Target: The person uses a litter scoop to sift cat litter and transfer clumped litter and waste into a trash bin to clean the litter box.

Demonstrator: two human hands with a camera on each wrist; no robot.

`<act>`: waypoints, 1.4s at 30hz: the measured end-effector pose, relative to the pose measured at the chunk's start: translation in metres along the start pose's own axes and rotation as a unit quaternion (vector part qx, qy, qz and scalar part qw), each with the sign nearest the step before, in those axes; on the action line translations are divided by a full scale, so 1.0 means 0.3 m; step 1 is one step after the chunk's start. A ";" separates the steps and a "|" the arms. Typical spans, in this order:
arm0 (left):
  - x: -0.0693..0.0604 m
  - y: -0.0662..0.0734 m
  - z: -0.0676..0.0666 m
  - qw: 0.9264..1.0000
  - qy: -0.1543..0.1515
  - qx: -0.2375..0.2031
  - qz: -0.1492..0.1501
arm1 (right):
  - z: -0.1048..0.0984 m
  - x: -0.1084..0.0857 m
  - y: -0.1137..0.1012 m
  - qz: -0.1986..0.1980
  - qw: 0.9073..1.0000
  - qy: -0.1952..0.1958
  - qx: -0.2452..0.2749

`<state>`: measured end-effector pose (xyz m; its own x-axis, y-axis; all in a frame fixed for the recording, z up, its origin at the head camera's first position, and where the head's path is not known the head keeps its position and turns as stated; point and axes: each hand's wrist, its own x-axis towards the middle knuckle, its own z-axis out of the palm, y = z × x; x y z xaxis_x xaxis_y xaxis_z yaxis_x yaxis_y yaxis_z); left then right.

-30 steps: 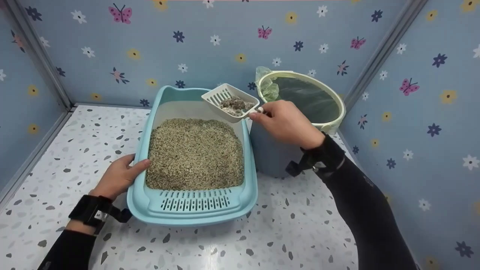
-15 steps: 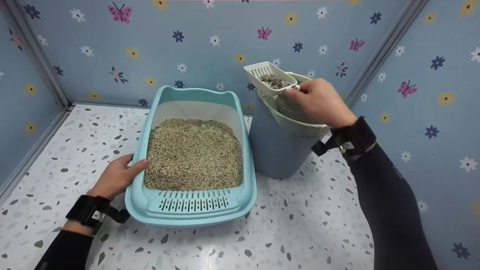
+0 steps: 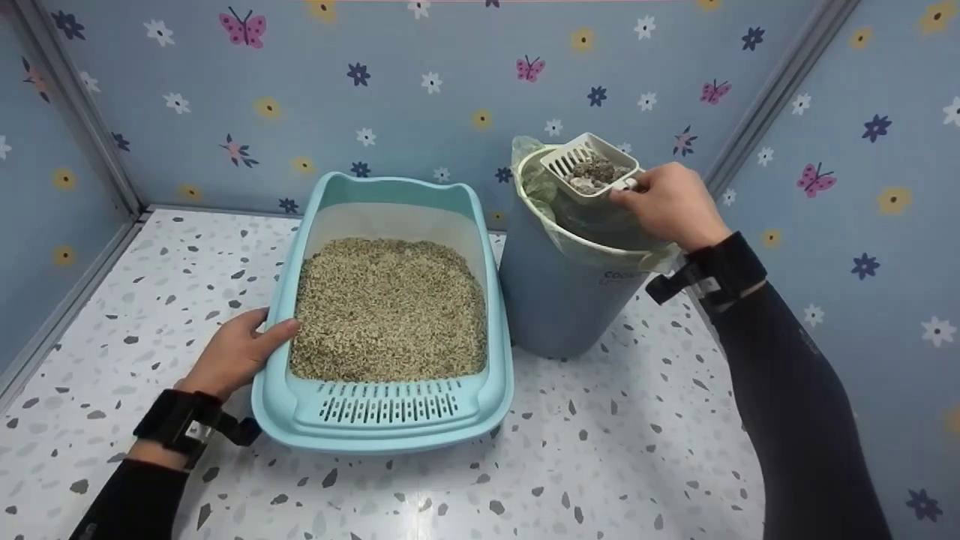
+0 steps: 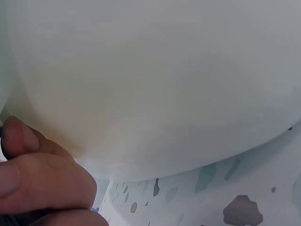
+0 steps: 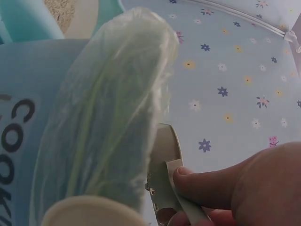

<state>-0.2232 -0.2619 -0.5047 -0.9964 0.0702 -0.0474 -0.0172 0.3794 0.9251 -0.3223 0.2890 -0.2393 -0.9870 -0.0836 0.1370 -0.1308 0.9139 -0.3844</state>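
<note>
Small panelled booth, pet-care corner by look: flower-and-butterfly panels [image 3: 420, 120] across top, metal corner posts [image 3: 784, 86] upper left and upper right, speckled floor [image 3: 600, 435] at bottom, litter tray [image 3: 390, 440] in centre.

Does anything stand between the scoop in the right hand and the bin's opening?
Nothing visible does. The right hand holds the scoop, apparently over the open bin, whose liner bag is spread and draped outward.

The right hand [image 3: 670, 206] is holding a scoop [image 3: 604, 148] of clumps [image 3: 597, 173] over the bin [image 3: 559, 311]; the left hand [image 3: 236, 352] is gripping the tray [image 3: 382, 441] by its side. Litter [image 3: 390, 307] is lying inside; a liner [image 3: 538, 186] is draping the bin.
</note>
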 end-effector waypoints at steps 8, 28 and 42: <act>0.002 -0.004 0.001 1.000 -0.003 -0.006 -0.002 | 0.005 0.002 0.034 -0.004 0.999 0.011 -0.037; 0.007 -0.010 -0.002 1.000 0.001 -0.002 0.007 | 0.018 -0.027 0.051 -0.039 0.990 0.055 -0.128; 0.007 -0.015 -0.001 1.000 -0.002 0.004 0.002 | 0.045 -0.052 0.038 -0.085 0.970 0.098 -0.206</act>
<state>-0.2252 -0.2636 -0.5089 -0.9962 0.0746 -0.0454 -0.0130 0.3871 0.9219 -0.3095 0.2953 -0.2581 -0.9124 -0.2069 0.3531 -0.2022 0.9780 0.0506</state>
